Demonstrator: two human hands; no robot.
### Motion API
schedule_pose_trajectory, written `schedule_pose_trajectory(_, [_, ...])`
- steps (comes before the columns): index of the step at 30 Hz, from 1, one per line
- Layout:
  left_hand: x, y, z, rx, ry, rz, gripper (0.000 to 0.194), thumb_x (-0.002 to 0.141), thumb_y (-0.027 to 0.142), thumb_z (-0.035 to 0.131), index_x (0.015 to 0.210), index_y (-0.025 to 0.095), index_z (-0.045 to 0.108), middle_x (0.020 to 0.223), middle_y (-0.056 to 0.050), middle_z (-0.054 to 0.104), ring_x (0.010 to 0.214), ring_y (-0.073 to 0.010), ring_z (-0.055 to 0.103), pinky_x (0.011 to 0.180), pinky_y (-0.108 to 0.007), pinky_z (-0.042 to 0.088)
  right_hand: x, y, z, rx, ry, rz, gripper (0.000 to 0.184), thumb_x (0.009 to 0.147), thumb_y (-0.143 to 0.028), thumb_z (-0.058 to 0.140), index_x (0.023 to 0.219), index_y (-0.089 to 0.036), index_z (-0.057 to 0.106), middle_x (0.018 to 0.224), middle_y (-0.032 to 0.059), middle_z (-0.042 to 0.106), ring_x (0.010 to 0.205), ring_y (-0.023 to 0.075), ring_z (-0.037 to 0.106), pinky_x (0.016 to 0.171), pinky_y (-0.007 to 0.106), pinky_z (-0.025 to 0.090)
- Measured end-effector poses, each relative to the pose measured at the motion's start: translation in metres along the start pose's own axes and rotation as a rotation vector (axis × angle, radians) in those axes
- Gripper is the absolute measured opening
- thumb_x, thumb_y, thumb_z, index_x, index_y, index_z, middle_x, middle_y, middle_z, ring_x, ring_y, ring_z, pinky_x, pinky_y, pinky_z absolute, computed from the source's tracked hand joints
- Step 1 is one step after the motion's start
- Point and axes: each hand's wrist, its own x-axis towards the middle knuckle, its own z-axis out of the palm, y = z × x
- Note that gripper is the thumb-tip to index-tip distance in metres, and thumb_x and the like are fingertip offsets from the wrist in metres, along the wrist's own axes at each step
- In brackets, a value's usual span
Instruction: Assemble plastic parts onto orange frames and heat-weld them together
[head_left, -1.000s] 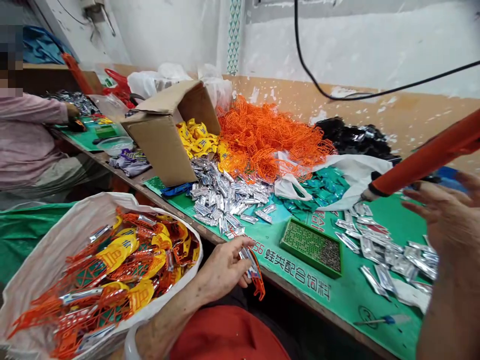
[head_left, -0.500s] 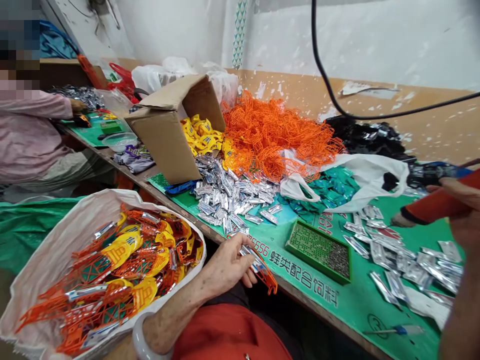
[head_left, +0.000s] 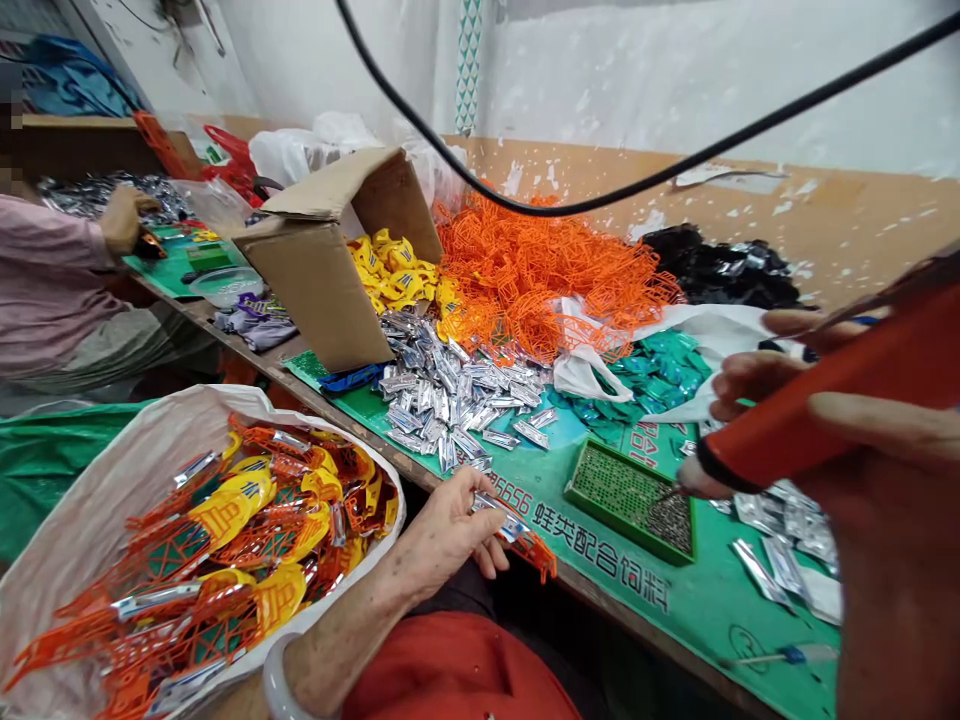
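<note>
My left hand, low in the middle by the table's edge, pinches an orange plastic lattice piece with a silver part lying along it. My right hand grips a red electric screwdriver, its fingers partly hidden behind the body. The tool's tip reaches down to the right end of a green screw tray, where small dark screws are heaped. Whether the tip touches a screw, I cannot tell. Loose silver parts lie beyond my left hand.
A white sack of orange and yellow assemblies stands left. On the green-covered table are a cardboard box, orange lattice pieces, green packets and a small screwdriver. A black cable crosses above. A co-worker's hand works far left.
My right hand has brought the electric screwdriver left, from over the silver parts to the screw tray. The cable has swung left and lower. My left hand still holds the orange lattice piece.
</note>
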Motion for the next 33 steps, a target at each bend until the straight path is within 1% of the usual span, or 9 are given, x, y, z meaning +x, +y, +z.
schedule_pose_trajectory(3, [0.001,-0.001,0.007,-0.014,0.030,0.018,0.023,0.075,0.028,0.059,0.087,0.019,0.042,0.054,0.006,0.059,0.038,-0.0084,0.055,0.034,-0.015,0.041,-0.025,-0.009,0.026,0.356,-0.251,0.168,0.045,0.059,-0.021,0.070,0.103,-0.023,0.063,0.066,0.0046,0.061,0.062,0.0212,0.062,0.052,0.041,0.053])
schedule_pose_trajectory(6, [0.002,0.002,0.011,0.014,0.042,0.012,0.018,0.076,0.025,0.056,0.087,0.018,0.044,0.051,0.007,0.057,0.033,-0.0065,0.050,0.032,-0.014,0.037,-0.042,-0.011,0.041,0.440,-0.356,0.185,0.050,0.057,-0.029,0.080,0.103,-0.027,0.062,0.064,0.0002,0.058,0.063,0.0196,0.060,0.057,0.040,0.054])
schedule_pose_trajectory(8, [0.002,0.005,0.013,0.044,0.043,-0.006,0.016,0.076,0.023,0.054,0.089,0.017,0.047,0.048,0.008,0.056,0.031,-0.0061,0.048,0.031,-0.014,0.036,-0.050,-0.013,0.047,0.473,-0.390,0.181,0.053,0.056,-0.037,0.083,0.103,-0.030,0.062,0.065,-0.0017,0.056,0.063,0.0181,0.060,0.061,0.040,0.055])
schedule_pose_trajectory(11, [0.002,0.009,0.015,0.081,0.035,-0.033,0.017,0.077,0.022,0.052,0.092,0.015,0.051,0.043,0.007,0.055,0.031,-0.0069,0.047,0.032,-0.014,0.036,-0.058,-0.018,0.051,0.518,-0.390,0.169,0.054,0.058,-0.039,0.084,0.107,-0.034,0.060,0.068,-0.0035,0.054,0.063,0.0168,0.061,0.062,0.039,0.056])
schedule_pose_trajectory(15, [0.003,0.011,0.016,0.102,0.037,-0.044,0.017,0.078,0.022,0.051,0.093,0.015,0.052,0.039,0.007,0.053,0.030,-0.0073,0.044,0.032,-0.014,0.034,-0.068,-0.021,0.057,0.531,-0.340,0.200,0.052,0.066,-0.031,0.079,0.113,-0.032,0.058,0.070,-0.0015,0.059,0.060,0.0177,0.062,0.053,0.035,0.054])
schedule_pose_trajectory(19, [0.005,0.011,0.017,0.122,0.037,-0.048,0.016,0.077,0.022,0.050,0.092,0.016,0.051,0.038,0.008,0.052,0.030,-0.0077,0.044,0.032,-0.014,0.035,-0.076,-0.019,0.068,0.622,-0.285,0.171,0.048,0.066,-0.019,0.076,0.110,-0.029,0.059,0.068,-0.0030,0.061,0.060,0.0166,0.061,0.059,0.036,0.055])
schedule_pose_trajectory(21, [0.005,0.011,0.017,0.122,0.042,-0.058,0.014,0.078,0.022,0.050,0.091,0.017,0.050,0.038,0.009,0.052,0.030,-0.0077,0.044,0.032,-0.014,0.034,-0.080,-0.018,0.074,0.630,-0.251,0.179,0.049,0.067,-0.016,0.075,0.111,-0.030,0.058,0.069,-0.0040,0.062,0.059,0.0161,0.060,0.059,0.035,0.054])
schedule_pose_trajectory(25, [0.003,0.012,0.017,0.109,0.036,-0.049,0.010,0.078,0.022,0.049,0.088,0.018,0.049,0.039,0.009,0.052,0.031,-0.0074,0.044,0.032,-0.013,0.034,-0.084,-0.016,0.082,0.597,-0.193,0.184,0.054,0.066,-0.015,0.075,0.113,-0.030,0.056,0.068,-0.0047,0.062,0.056,0.0152,0.058,0.058,0.035,0.053])
schedule_pose_trajectory(33, [0.003,0.008,0.016,0.103,0.041,-0.021,0.009,0.078,0.020,0.050,0.088,0.019,0.049,0.041,0.009,0.052,0.031,-0.0072,0.045,0.031,-0.012,0.035,-0.087,-0.007,0.087,0.573,-0.163,0.217,0.059,0.064,-0.013,0.075,0.118,-0.027,0.052,0.069,-0.0041,0.062,0.058,0.0159,0.059,0.055,0.034,0.053])
